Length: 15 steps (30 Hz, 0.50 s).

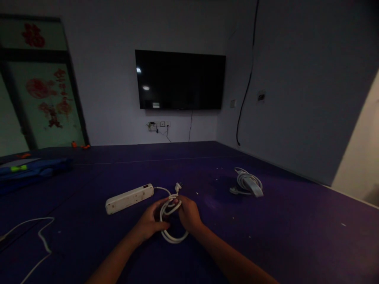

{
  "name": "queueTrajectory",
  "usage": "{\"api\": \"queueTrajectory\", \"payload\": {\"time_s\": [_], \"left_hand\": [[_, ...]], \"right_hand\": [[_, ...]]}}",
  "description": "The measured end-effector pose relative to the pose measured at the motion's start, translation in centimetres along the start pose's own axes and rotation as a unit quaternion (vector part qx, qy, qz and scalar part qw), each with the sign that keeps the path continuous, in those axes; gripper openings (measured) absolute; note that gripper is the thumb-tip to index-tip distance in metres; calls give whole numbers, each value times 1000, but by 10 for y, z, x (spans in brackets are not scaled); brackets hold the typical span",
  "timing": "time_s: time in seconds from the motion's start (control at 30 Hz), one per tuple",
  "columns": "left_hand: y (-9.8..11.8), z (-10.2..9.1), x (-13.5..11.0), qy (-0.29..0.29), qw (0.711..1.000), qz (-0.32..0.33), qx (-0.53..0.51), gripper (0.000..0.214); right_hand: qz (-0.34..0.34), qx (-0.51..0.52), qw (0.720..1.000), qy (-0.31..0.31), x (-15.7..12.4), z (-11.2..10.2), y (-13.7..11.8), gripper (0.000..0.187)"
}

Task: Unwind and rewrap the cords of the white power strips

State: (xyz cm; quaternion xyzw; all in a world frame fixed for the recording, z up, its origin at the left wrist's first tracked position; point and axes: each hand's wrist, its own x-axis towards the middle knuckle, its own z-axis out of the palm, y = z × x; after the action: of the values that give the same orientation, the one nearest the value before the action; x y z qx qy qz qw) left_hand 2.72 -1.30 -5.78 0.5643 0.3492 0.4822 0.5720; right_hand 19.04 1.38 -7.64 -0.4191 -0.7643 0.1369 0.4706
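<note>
A white power strip (129,199) lies on the purple table, its cord running from the right end to my hands. The white cord (174,239) is gathered in loose loops between them. My left hand (151,221) grips the left side of the loops, thumb in front. On the right side, my right hand (188,213) has its fingers closed on the cord near the top of the coil. Just beyond my fingertips sits the white plug (178,187), its prongs pointing right. Parts of the cord are hidden behind my fingers.
To the right lies another bundled white cord (250,182) with a plug. A loose white cable (44,240) crosses the table (284,232) at left, with blue cloth (38,169) behind it. A television (180,81) hangs on the far wall; a dark cable (245,94) dangles at right.
</note>
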Motion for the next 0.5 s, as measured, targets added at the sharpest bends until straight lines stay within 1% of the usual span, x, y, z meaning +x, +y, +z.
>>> {"api": "queueTrajectory", "payload": {"time_s": [0.13,0.23,0.3,0.4,0.5], "left_hand": [[-5,-4,4,-6,996,40,84,65],[-10,-10,10,3,981,80,177,65],[-14,-15,14,34,957,127,258,62],[-17,-24,18,90,906,184,370,48],[-17,-30,17,129,858,226,443,36]], "right_hand": [[28,77,994,74,3,4,3,32],[51,157,980,113,6,6,4,40],[67,204,969,126,7,5,3,44],[90,249,955,132,10,4,0,48],[100,278,947,125,11,3,-2,47]]}}
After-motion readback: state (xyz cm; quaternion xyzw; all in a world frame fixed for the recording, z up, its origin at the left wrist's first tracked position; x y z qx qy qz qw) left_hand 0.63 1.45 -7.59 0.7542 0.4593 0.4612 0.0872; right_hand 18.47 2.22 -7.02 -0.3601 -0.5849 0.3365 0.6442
